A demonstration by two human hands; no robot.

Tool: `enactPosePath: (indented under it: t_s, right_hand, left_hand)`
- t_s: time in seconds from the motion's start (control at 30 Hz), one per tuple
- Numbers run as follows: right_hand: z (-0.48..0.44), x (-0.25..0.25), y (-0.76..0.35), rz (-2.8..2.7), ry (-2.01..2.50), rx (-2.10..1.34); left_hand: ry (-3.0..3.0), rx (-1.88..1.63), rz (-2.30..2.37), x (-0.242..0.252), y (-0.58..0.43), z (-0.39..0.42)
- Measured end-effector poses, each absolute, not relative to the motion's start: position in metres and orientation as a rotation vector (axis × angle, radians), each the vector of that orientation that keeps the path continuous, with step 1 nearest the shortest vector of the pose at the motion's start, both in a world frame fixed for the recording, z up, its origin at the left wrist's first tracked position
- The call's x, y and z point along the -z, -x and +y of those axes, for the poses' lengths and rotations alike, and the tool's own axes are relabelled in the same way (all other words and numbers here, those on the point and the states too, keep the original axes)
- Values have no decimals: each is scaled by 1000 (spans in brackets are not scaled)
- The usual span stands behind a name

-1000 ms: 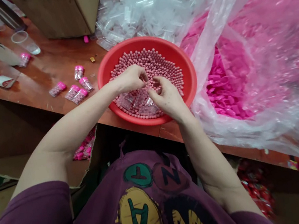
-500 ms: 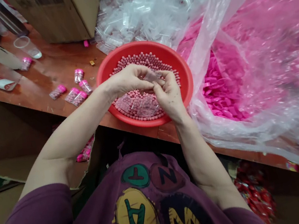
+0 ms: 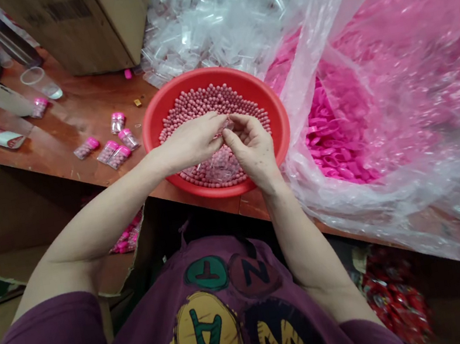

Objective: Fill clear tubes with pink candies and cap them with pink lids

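Note:
A red basin (image 3: pixel 281 121) holds many small pink beads (image 3: pixel 212 98), with clear containers (image 3: pixel 222 166) lying on them near the front. Over the middle of the basin, my left hand (image 3: pixel 199 136) and my right hand (image 3: pixel 254 147) meet fingertip to fingertip. Between them is a small clear container (image 3: pixel 227 125), mostly covered by the fingers. My right hand pinches it with bent fingers. The fingers of my left hand are pressed together against its other side.
Filled pink-capped jars (image 3: pixel 119 156) lie left of the basin. Behind it are a heap of clear containers (image 3: pixel 208 27) and a cardboard box (image 3: pixel 85 31). A plastic bag of pink caps (image 3: pixel 336 147) stands right. A clear cup (image 3: pixel 40 84) and an open carton (image 3: pixel 16 221) are at left.
My left hand has turned flatter, its back now covering more of the beads. Both hands remain together over the basin. The whole view has shifted slightly.

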State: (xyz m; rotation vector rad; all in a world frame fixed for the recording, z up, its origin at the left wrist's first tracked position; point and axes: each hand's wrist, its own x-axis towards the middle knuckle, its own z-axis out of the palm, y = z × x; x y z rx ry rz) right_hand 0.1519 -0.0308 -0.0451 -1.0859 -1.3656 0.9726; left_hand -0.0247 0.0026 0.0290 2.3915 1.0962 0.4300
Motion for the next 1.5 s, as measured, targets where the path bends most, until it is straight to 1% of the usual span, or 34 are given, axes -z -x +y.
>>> enactPosePath:
  t_s: [0.1, 0.2, 0.37, 0.43, 0.53, 0.6, 0.73, 0.87, 0.93, 1.17, 1.33, 1.43, 1.5]
  right_hand:
    - [-34, 41, -150, -1421, 1146, -999]
    - [-35, 39, -151, -1503, 1162, -1006]
    - [-34, 41, -158, -1421, 1219, -753]
    - [-37, 41, -161, -1400, 1223, -700]
    - [-47, 39, -166, -1380, 1200, -671]
    - [-54, 37, -170, -1359, 1190, -667]
    - [-62, 33, -188, -1295, 1238, -617]
    - [-62, 30, -212, -1268, 1200, -610]
    - [-60, 28, -218, -1283, 1190, -627]
    - [-49, 17, -203, -1491, 1169, -665]
    - [-44, 1, -195, -1870, 1052, -637]
    - [-44, -6, -196, -2075, 1068, -638]
    - [-44, -8, -197, -2105, 1105, -655]
  left_hand:
    - [-2175, -324, 987, -37, 35, 13]
    - [-2090, -231, 1008, -40, 51, 36]
    - [-2439, -320, 1383, -11, 56, 64]
    - [-2534, -197, 1474, 5, 41, 65]
    - [-2505, 73, 1470, 22, 5, 60]
    - [-2441, 111, 1464, 27, -19, 56]
    - [-2089, -56, 1338, 23, -44, 51]
    - [-1649, -418, 1098, 6, -35, 43]
    - [-1463, -544, 979, -4, -24, 35]
    - [-1058, -644, 873, -23, 8, -7]
    - [-928, -736, 862, -18, 12, -33]
    - [-927, -767, 914, -11, 15, -38]
    - [-941, -785, 937, -7, 17, -39]
